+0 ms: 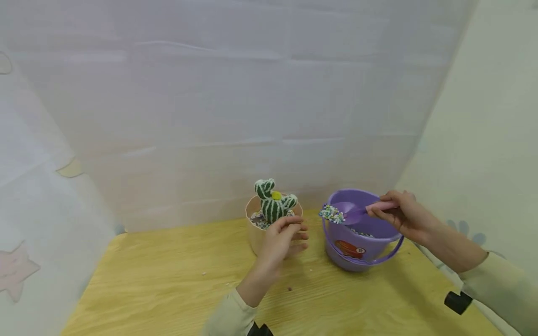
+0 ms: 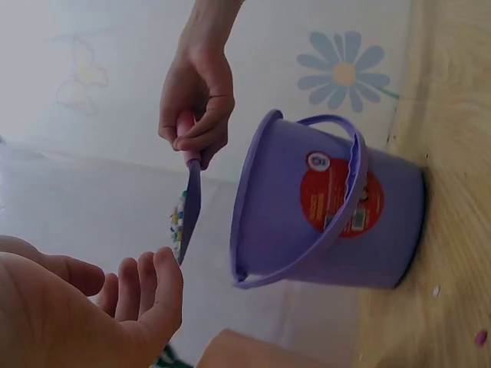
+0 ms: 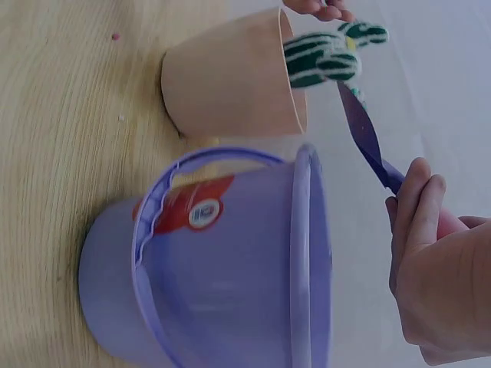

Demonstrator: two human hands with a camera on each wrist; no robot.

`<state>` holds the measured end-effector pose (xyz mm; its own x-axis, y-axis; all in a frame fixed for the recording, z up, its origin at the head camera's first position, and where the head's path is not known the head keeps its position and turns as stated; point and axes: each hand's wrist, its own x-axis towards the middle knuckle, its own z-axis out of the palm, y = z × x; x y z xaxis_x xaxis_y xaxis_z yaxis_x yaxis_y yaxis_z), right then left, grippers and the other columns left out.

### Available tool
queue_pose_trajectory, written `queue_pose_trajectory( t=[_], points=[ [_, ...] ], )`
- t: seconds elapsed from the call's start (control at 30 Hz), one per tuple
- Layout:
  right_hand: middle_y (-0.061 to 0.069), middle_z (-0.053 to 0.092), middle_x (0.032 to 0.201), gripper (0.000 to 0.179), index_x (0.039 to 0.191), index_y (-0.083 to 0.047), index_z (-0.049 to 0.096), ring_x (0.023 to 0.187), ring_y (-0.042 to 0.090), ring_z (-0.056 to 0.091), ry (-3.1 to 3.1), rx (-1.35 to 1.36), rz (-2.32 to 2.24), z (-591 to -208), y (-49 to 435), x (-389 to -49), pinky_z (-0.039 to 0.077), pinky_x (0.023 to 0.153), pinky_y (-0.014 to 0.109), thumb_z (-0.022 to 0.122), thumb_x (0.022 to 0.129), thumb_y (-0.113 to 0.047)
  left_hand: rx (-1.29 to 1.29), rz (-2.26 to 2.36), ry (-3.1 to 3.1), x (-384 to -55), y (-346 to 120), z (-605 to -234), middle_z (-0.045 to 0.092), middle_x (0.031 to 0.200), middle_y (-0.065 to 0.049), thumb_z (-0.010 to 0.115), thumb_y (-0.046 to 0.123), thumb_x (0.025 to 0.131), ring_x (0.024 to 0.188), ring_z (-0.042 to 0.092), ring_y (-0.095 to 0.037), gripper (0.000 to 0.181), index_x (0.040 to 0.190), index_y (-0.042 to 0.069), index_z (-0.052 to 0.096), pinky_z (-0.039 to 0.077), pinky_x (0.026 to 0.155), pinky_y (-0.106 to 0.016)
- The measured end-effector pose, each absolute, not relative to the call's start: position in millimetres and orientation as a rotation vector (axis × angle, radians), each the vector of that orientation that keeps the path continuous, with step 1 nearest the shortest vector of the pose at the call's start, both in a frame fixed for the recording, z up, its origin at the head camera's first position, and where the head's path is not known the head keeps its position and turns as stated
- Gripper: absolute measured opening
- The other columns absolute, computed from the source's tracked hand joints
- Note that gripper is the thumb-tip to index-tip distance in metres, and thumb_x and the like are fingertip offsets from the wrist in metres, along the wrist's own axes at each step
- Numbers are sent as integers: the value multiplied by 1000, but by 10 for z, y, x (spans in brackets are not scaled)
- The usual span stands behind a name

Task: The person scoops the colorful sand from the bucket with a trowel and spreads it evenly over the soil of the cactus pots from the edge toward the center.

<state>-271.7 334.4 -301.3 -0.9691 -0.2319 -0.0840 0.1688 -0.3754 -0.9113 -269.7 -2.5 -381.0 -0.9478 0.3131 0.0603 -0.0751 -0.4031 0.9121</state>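
Observation:
In the head view my right hand point(image 1: 401, 217) grips the pink handle of a small purple shovel point(image 1: 354, 215). Multicoloured pebbles point(image 1: 332, 214) are heaped on its blade, which is over the near-left rim of a purple bucket point(image 1: 345, 267). More pebbles lie inside that bucket. To the left stands a peach flowerpot point(image 1: 254, 234) holding a green-and-white knitted cactus point(image 1: 273, 210) with a yellow flower, pebbles around its base. My left hand point(image 1: 280, 238), fingers loosely bent and holding nothing, is in front of the pot; whether it touches the pot I cannot tell.
The yellow wood-grain table point(image 1: 168, 270) carries a few stray pebbles, one of them a dark pink pebble point(image 1: 289, 289). A pale sheet-covered wall point(image 1: 218, 112) rises close behind the pot and bucket. Another wall point(image 1: 483, 154) stands close on the right.

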Motion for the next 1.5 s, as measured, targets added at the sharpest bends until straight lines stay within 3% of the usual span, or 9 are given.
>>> queue_pose_trajectory(
  t=[0.27,0.5,0.63,0.8,1.0,1.23,1.5],
  points=[
    [26,72,101,38,100,11,76,98,34,72,1663,-102,-2381,-3082,3144,-2649,51,93,32,42,108,-5,466,2476,2013,-2783,-287,-3758,62,117,-18,56,10,104,105,62,-38,24,123,-2,62,56,88,-48],
    [26,72,100,39,102,8,76,99,36,71,1683,-101,-2391,-3193,3000,-2588,52,91,31,41,109,-7,566,2440,2546,-2908,-387,-3870,66,115,-5,59,7,103,101,64,-23,18,118,10,68,56,85,-40],
    [27,71,99,38,106,8,75,100,40,69,1689,-113,-2406,-3247,2907,-2593,51,92,33,40,109,-8,591,2429,2666,-3030,-430,-3979,64,115,-4,58,4,102,102,63,-25,19,117,8,68,56,85,-40],
    [26,72,98,39,109,8,73,98,40,70,1668,-116,-2432,-3314,2777,-2565,51,92,33,38,109,-9,514,2430,2650,-3175,-465,-4180,62,119,-9,59,7,103,105,62,-27,20,121,6,67,56,86,-45],
    [28,71,98,47,98,11,76,97,37,71,1697,-130,-2432,-3425,2576,-2539,51,92,32,35,108,-10,395,2333,2590,-3274,-482,-4415,59,134,-11,60,19,104,114,60,-30,33,137,11,60,53,91,-50],
    [28,72,95,48,96,9,77,97,36,71,1713,-81,-2458,-3562,2401,-2438,51,92,31,34,107,-9,293,2300,2418,-3233,-466,-4580,49,152,-4,51,33,109,129,52,-34,47,153,19,47,46,102,-53],
    [27,71,96,42,89,3,71,98,39,71,1624,-61,-2536,-3598,2336,-2309,51,92,32,36,109,-9,363,2317,2286,-3222,-410,-4626,45,155,-4,50,40,108,131,52,-31,47,152,23,49,52,92,-58]
  ],
)
